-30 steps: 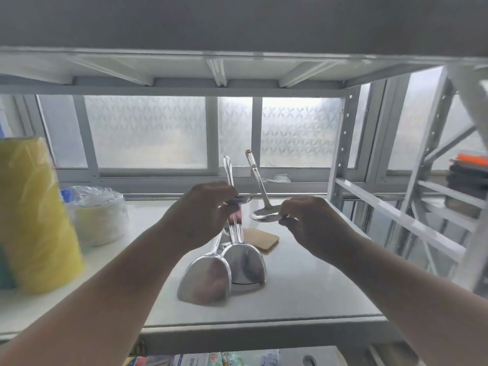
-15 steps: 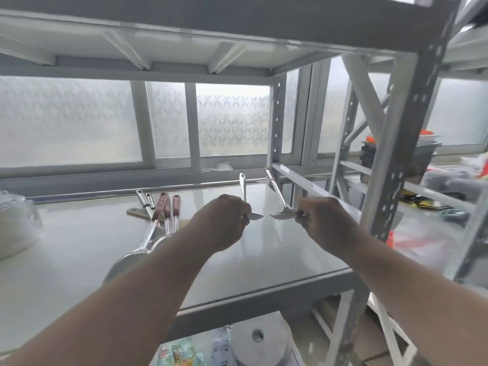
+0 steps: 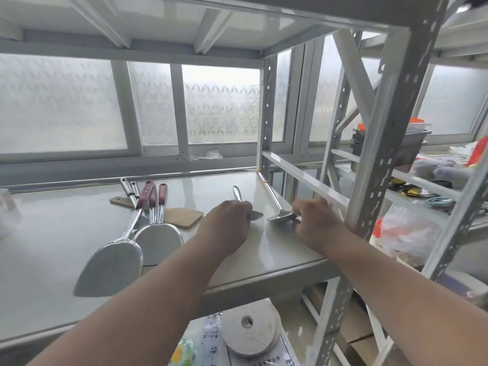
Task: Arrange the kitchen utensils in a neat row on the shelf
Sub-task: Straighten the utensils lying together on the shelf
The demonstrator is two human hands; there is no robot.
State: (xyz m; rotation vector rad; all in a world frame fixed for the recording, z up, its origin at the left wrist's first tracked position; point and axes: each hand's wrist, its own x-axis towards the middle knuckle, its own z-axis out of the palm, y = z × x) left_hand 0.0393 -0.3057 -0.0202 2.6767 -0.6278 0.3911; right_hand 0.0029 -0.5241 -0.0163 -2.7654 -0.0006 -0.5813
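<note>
My left hand (image 3: pixel 226 225) grips a small steel spoon (image 3: pixel 238 193) low over the white shelf (image 3: pixel 66 228), its handle pointing away from me. My right hand (image 3: pixel 315 223) pinches the bowl end of a steel ladle (image 3: pixel 274 200) near the shelf's right edge, the handle slanting back and to the left. To the left lie two big steel spatulas (image 3: pixel 111 265) with dark red handles (image 3: pixel 161 192), side by side, blades toward me. A wooden spatula (image 3: pixel 184 216) lies flat behind them, partly covered by their handles.
A grey perforated upright (image 3: pixel 380 159) and a white cross rail (image 3: pixel 303 175) stand close to my right hand. A tape roll (image 3: pixel 249 328) sits on the level below. Bags and boxes (image 3: pixel 401 231) crowd the neighbouring rack at right.
Both hands have carried the spoon and ladle from the middle to the right part of the shelf and lowered them to its surface. The view has swung right and down.
</note>
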